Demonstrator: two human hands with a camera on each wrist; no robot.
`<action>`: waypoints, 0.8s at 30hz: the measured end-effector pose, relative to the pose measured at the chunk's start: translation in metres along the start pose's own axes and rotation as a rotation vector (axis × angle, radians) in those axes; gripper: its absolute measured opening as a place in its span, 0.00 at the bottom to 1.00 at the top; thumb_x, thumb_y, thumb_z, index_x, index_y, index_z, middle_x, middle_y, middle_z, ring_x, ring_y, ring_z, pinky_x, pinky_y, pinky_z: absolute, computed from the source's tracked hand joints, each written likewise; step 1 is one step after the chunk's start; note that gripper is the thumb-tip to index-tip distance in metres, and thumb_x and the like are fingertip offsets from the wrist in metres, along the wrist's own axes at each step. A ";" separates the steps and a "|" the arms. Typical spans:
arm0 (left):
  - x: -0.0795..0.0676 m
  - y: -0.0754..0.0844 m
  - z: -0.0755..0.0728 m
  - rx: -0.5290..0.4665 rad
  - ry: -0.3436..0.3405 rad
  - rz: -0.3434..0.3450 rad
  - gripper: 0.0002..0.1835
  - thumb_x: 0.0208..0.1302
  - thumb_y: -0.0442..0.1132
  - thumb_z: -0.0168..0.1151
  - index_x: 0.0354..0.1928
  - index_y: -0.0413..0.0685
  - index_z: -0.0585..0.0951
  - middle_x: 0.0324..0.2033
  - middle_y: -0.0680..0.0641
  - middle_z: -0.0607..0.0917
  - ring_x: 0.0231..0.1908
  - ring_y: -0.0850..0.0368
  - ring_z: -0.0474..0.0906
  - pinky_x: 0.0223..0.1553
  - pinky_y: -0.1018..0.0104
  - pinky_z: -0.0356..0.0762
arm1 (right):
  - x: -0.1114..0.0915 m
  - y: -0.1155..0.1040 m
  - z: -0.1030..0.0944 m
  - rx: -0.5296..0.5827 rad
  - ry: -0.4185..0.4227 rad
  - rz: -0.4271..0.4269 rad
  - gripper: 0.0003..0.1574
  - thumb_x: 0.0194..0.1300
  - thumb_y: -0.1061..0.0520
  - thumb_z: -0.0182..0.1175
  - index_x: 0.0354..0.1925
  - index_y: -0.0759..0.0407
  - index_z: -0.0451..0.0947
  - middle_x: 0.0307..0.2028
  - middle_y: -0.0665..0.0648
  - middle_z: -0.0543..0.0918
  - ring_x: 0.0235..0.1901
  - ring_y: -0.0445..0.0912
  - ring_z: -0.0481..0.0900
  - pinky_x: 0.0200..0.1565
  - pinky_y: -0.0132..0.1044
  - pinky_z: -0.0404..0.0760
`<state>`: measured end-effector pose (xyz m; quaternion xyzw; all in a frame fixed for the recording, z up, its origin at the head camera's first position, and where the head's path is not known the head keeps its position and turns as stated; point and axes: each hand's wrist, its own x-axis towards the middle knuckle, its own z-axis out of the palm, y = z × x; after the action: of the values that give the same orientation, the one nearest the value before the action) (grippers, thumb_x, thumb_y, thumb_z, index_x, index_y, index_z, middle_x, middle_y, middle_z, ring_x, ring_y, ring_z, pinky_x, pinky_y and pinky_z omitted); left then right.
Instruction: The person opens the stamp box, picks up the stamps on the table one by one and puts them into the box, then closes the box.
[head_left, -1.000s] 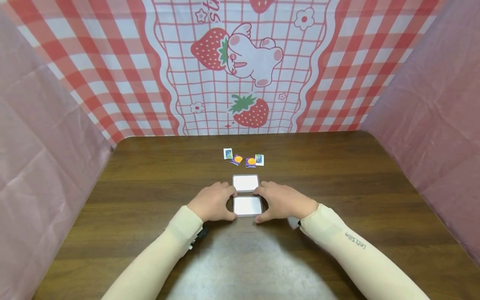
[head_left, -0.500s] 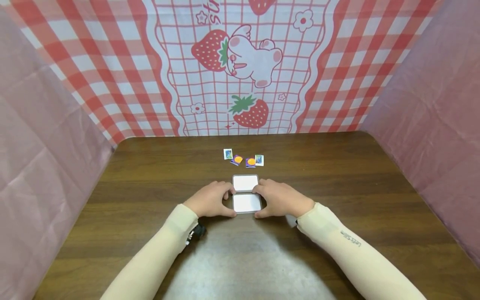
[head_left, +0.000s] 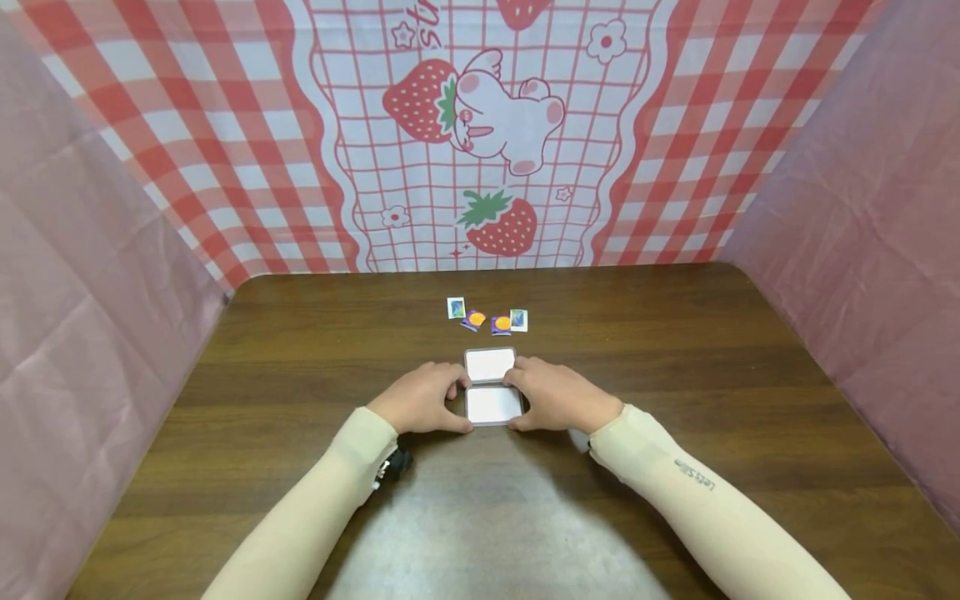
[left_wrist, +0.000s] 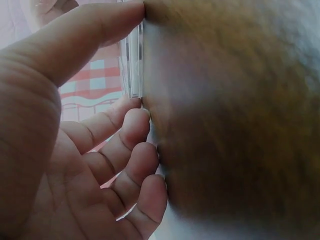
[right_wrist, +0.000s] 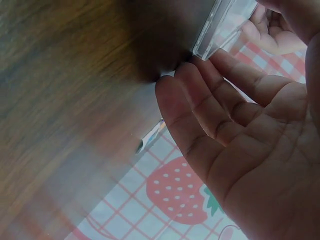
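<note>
Hanging at the far left, a wrinkled pale pink cloth (head_left: 82,275) borders the dark brown wood-grain table (head_left: 675,350). Next to it comes a cream-coloured left sleeve (head_left: 300,508), with a small black device (head_left: 397,462) at its wrist, and then the bare left hand (head_left: 422,400), whose grip pinches the left end of the nearer flat, clear-edged rectangular case with a white face (head_left: 492,405), thumb at the near corner and forefinger at the far one; the left wrist view shows the other fingers bent, their tips at the tabletop. That nearer case lies on the table between both hands, and a matching white-faced case (head_left: 490,365) lies just beyond it; whether the two touch, I cannot tell. Farther back, left to right, sit a small white-bordered picture card (head_left: 456,308), a purple square with an orange disc (head_left: 473,320), a second purple-and-orange square (head_left: 501,323) and, right beside that, a second white-bordered card (head_left: 519,320). On the right, the bare right hand (head_left: 564,394) pinches the nearer case's other end between thumb and forefinger. A cream right sleeve (head_left: 697,492) with dark lettering follows, then another pink cloth (head_left: 847,250). Behind everything spreads a red-and-white checked cloth (head_left: 225,108) printed with strawberries.
</note>
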<state>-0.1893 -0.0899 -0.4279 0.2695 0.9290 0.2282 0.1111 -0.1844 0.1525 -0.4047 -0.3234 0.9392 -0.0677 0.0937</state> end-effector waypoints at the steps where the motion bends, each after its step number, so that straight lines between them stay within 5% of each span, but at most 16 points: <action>1: 0.000 0.000 0.000 0.000 0.000 -0.001 0.29 0.49 0.56 0.82 0.48 0.53 0.80 0.34 0.55 0.77 0.37 0.58 0.72 0.41 0.61 0.72 | 0.000 0.000 0.000 0.003 0.002 -0.001 0.35 0.56 0.43 0.79 0.55 0.60 0.81 0.43 0.52 0.78 0.38 0.42 0.74 0.38 0.39 0.79; 24: 0.001 -0.002 -0.001 0.018 -0.011 -0.018 0.30 0.50 0.58 0.81 0.50 0.54 0.80 0.35 0.55 0.77 0.38 0.58 0.72 0.42 0.61 0.72 | 0.001 0.009 -0.003 0.115 0.031 -0.063 0.31 0.54 0.47 0.78 0.50 0.63 0.81 0.40 0.52 0.78 0.34 0.41 0.75 0.38 0.35 0.77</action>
<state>-0.1912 -0.0906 -0.4282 0.2633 0.9327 0.2175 0.1159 -0.1911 0.1588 -0.4040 -0.3456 0.9244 -0.1296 0.0956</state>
